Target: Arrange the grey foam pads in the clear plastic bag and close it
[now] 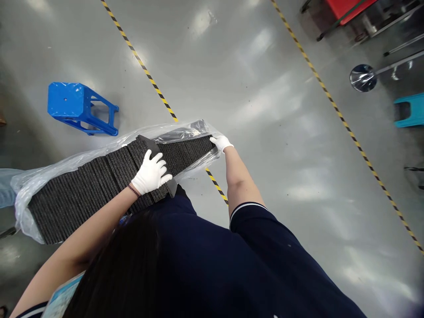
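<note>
A long row of black foam sheets (109,174) stands on edge, packed tightly inside a clear plastic bag (132,134) whose top is open. My left hand (151,173), in a white glove, lies on the sheets with its fingers spread, beside a sheet (172,187) that sticks up above the others. At the far right end of the row, my right hand (221,142), also gloved in white, is closed round the end of the bag, its fingertips touching the last sheets. What supports the bag from below is hidden.
A blue plastic stool (74,104) stands left of the bag. Yellow-and-black tape (147,75) runs across the grey floor (251,132), with a second line farther right. At the right edge are a teal stool (412,110), a round metal base (363,78) and a red item (351,9).
</note>
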Demonstrator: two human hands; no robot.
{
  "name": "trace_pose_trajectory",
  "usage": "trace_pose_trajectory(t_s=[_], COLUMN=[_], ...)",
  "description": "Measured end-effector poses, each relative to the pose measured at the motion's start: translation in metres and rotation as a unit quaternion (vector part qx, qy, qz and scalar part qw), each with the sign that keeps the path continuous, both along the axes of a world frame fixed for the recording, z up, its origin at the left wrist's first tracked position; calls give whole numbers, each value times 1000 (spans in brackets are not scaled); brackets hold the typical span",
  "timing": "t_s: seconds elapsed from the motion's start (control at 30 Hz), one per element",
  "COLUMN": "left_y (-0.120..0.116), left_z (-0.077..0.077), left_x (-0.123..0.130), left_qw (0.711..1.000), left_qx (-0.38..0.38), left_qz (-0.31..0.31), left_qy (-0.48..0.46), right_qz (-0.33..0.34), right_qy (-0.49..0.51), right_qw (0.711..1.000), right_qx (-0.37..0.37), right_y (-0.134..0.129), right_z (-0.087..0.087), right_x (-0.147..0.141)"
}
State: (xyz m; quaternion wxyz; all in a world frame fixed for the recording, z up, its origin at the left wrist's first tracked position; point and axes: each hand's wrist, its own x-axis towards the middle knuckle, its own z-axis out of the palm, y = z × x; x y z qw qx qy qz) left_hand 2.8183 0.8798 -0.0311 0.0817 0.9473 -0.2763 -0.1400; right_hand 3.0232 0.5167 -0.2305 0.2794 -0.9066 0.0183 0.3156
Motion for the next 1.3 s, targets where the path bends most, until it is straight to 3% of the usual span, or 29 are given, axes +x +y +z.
trace_pose_trajectory(t_s=[0.13, 0.27, 0.5, 0.67, 0.83, 1.1, 1.3], left_y=[-2, -2, -3, -3, 1, 2, 0], left_z=[0, -1, -3, -4, -7, -7, -5], left_x=[1, 1, 0, -2, -6, -8, -9], left_qw=[1000, 1000, 1000, 999, 998, 999, 999], left_qx=[-10, -15, -1, -30, -50, -24, -16], left_qz=[5, 9, 10, 29, 46, 42, 45], left_qy=[-2, 3, 0, 2, 10, 14, 16], right_qz=[-3, 51, 94, 86, 97, 125, 171], right_qy=[-56, -88, -37, -11, -7, -31, -117], right_qw=[996, 987, 990, 995, 993, 975, 947], right_qx=[-69, -124, -93, -54, -68, -179, -243], right_y=[9, 16, 16, 4, 1, 32, 48], right_z=[3, 3, 3, 2, 4, 11, 16], right_x=[-4, -11, -2, 1, -1, 7, -12])
